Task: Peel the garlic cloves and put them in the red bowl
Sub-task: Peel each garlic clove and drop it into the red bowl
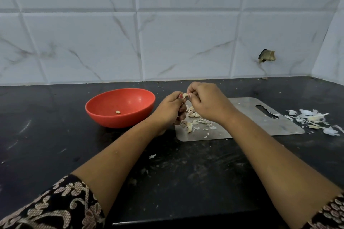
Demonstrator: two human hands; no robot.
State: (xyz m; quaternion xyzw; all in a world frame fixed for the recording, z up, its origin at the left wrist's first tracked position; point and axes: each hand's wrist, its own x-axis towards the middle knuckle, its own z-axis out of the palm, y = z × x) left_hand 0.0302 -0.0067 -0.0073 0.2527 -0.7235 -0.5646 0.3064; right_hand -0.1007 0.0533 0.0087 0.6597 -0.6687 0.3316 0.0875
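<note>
A garlic clove [185, 96] is pinched between my left hand [170, 109] and my right hand [206, 102], both raised above the left end of a steel cutting board [260, 124]. Under my hands, several unpeeled cloves and bits of skin [193, 121] lie on the board. To the left stands the red bowl [104, 115] with one peeled clove [118, 111] on its bottom.
A heap of white garlic skins [314, 120] lies on the black counter [55, 135] right of the board. A tiled wall runs behind, meeting a side wall at the right corner. A scrap of skin [152, 156] lies on the counter in front.
</note>
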